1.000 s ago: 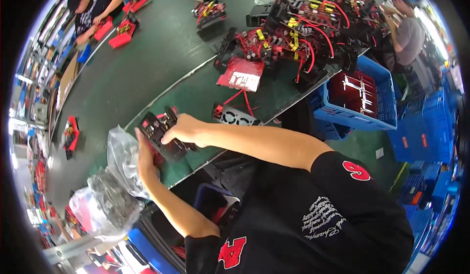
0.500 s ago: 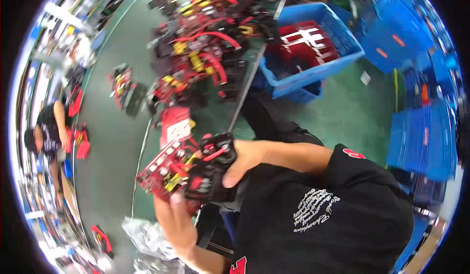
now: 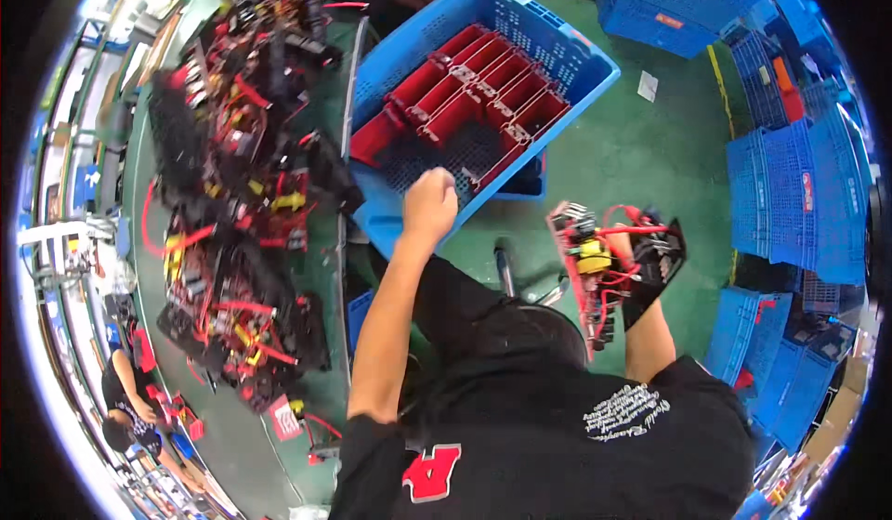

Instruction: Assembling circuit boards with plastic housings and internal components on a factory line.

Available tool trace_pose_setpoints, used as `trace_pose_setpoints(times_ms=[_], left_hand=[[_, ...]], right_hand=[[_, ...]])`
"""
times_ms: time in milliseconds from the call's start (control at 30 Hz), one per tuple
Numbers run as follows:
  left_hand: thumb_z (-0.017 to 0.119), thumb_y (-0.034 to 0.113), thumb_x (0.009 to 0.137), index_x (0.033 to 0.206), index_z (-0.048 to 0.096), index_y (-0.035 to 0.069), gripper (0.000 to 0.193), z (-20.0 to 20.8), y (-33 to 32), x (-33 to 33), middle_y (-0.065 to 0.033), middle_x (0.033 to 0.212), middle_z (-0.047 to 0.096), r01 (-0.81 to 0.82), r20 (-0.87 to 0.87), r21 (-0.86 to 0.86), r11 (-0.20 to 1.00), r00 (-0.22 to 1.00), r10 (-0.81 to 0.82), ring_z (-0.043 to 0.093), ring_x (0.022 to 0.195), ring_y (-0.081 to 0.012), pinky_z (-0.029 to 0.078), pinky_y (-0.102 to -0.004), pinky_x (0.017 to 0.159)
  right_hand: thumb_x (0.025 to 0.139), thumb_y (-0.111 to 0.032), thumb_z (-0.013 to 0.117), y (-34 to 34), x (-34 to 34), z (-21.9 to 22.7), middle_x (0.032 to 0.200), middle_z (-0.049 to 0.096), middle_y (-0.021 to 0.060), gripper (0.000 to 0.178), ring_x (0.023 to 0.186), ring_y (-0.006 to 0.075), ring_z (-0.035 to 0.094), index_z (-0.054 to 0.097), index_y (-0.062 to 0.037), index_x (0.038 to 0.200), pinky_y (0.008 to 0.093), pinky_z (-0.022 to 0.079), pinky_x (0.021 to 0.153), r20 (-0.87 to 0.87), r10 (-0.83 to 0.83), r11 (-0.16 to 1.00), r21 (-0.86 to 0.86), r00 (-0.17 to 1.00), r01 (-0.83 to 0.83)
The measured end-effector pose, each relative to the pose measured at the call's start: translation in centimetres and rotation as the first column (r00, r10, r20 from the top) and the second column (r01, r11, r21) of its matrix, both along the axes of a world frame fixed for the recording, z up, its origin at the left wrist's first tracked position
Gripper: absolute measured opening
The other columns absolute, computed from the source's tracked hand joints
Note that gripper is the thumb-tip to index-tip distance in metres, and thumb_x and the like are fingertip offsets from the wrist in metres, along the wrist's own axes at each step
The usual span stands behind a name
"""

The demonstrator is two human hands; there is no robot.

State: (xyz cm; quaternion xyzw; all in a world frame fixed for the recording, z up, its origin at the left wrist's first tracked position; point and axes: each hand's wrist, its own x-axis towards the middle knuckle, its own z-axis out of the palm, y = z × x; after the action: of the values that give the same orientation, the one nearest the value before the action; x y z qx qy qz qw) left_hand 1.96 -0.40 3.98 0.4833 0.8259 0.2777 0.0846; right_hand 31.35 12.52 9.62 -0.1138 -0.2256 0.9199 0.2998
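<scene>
My right hand (image 3: 623,247) grips a circuit board assembly (image 3: 595,274) out to my right, above the floor. The assembly has a red board, a yellow coil-like part, red wires and a black casing. My fingers are partly hidden behind it. My left hand (image 3: 430,206) is over the near corner of a blue plastic crate (image 3: 578,48), its fingers curled closed. Whether it grips anything there is hidden. Inside the crate, red boards with pale metal strips (image 3: 483,88) stand in rows, and part of the dark mesh bottom shows beside them.
On the green workbench (image 3: 223,436) at left lies a heap of similar wired assemblies (image 3: 246,288). Stacked blue crates (image 3: 780,195) line the right side. A chair (image 3: 534,320) is close to my legs. Another person (image 3: 135,394) works at the far left.
Both hands held the assembly by the bench before. Now my right hand alone has carried it rightward, my left hand has let go and moved to the crate, and the view has turned right.
</scene>
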Motion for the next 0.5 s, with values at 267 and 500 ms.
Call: trace_pose_setpoints(times_ms=[267, 500], left_hand=[[0.07, 0.016, 0.066, 0.092, 0.071, 0.005, 0.028, -13.1, 15.0, -1.1, -0.0198, 0.1, 0.069, 0.399, 0.185, -0.641, 0.656, 0.91, -0.372, 0.066, 0.096, -0.0356, 0.053, -0.045, 0.084], [0.066, 0.006, 0.067, 0.078, 0.071, 0.003, 0.012, 2.0, 11.0, -0.2, -0.0218, 0.087, 0.068, 0.251, -0.008, -0.57, 0.782, 0.95, -0.311, 0.068, 0.084, -0.0381, 0.055, -0.0457, 0.076]], right_hand=[[0.094, -0.028, 0.047, 2.8, 11.0, -10.4, 0.074, 0.06, 0.008, 0.021, 0.071, 0.0229, 0.061, 0.058, -0.0108, 0.091, 0.0375, 0.053, 0.066, 0.719, -0.524, 0.808, 0.25, 0.457, 0.534], [0.089, -0.034, 0.056, 3.1, 11.0, -11.0, 0.07, 0.055, 0.0043, 0.022, 0.057, 0.0173, 0.051, 0.059, -0.0124, 0.086, 0.0295, 0.047, 0.054, 0.722, -0.578, 0.806, 0.577, 0.38, 0.13]])
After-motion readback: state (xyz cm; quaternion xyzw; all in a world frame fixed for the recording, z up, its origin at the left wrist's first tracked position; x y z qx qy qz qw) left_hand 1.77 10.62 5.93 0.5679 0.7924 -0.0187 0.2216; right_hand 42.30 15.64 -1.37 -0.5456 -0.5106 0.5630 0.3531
